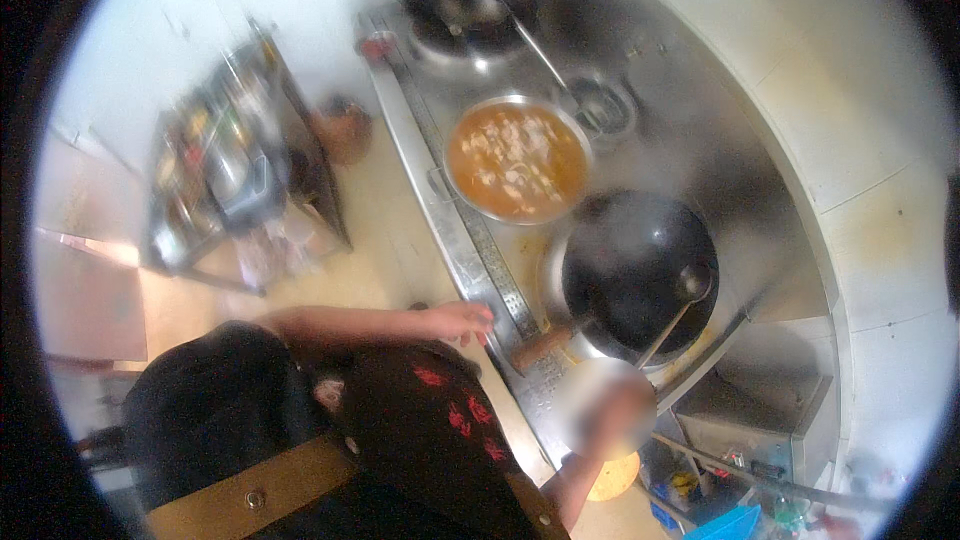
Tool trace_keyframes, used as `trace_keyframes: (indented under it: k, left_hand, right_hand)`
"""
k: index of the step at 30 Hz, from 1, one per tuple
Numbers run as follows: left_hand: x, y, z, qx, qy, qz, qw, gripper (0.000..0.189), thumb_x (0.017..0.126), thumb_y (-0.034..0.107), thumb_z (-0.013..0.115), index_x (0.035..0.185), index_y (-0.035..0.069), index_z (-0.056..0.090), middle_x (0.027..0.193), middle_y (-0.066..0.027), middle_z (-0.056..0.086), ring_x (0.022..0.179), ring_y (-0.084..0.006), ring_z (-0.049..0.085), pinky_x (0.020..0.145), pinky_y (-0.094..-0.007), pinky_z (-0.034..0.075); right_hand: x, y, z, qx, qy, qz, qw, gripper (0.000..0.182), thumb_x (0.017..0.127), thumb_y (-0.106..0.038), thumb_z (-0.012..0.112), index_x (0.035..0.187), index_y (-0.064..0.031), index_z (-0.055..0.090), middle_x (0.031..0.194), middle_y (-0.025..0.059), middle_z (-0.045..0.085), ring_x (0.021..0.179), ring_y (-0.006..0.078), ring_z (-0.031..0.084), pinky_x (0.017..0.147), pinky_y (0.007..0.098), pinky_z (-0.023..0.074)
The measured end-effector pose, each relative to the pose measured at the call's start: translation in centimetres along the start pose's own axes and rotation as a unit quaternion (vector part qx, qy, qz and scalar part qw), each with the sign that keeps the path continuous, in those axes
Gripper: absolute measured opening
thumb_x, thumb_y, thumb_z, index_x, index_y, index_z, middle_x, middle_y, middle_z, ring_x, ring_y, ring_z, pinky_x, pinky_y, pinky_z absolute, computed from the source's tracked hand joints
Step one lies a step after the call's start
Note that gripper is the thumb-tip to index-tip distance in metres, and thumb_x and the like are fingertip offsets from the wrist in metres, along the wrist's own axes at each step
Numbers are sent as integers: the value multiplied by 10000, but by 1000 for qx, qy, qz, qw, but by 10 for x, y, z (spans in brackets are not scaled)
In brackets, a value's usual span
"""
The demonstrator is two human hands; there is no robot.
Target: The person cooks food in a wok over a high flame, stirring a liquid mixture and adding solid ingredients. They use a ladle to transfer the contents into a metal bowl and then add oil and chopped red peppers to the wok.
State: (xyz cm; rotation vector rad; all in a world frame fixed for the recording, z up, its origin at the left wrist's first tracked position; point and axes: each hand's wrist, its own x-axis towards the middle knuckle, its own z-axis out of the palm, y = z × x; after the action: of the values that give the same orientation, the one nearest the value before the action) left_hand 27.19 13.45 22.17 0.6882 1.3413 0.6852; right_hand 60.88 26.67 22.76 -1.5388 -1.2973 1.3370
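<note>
My left hand (461,321) hovers by the stove's metal front edge with its fingers loosely bent and nothing visible in them. Close to it is the wooden handle (541,347) of a black wok (622,262), which sits on the near burner. The wok looks mostly bare inside, with haze over it. A ladle (694,281) rests its bowl in the wok, and its long handle runs down into my right hand (622,414). That hand is blurred, so its exact grip is hidden. Beyond the wok, a wide metal pan (517,222) holds orange broth with pale pieces.
Farther along the stove stand another wok (469,15) and a long-handled utensil (544,60) reaching a round metal container (604,106). A rack (255,165) with containers is at left. A metal cabinet (750,412) and a blue object (724,525) lie at lower right.
</note>
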Motion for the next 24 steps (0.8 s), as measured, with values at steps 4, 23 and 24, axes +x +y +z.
trace_keyframes:
  k: [4,23,24]
  left_hand:
    - [-13,-15,-7,20,12,6,1000,480,932,281,558,1321,49,402,963,-78,683,638,-114,566,541,-255,440]
    - [-17,8,0,18,-3,3,1000,418,921,260,559,1245,13,467,969,-84,670,709,-142,600,644,-291,504]
    - [-19,3,-1,-9,15,29,999,403,907,249,563,1232,24,481,961,-78,670,712,-143,603,639,-289,503]
  right_hand:
    - [16,20,15,-74,-23,-154,985,649,923,-40,491,1486,-129,180,909,123,631,484,125,524,376,266,440]
    - [-23,-39,53,-219,-31,-239,945,687,830,27,548,1458,-156,336,802,139,628,646,179,604,591,368,509]
    - [-21,-63,37,-150,-62,-87,983,668,834,29,544,1448,-147,349,701,103,591,532,146,557,474,319,472]
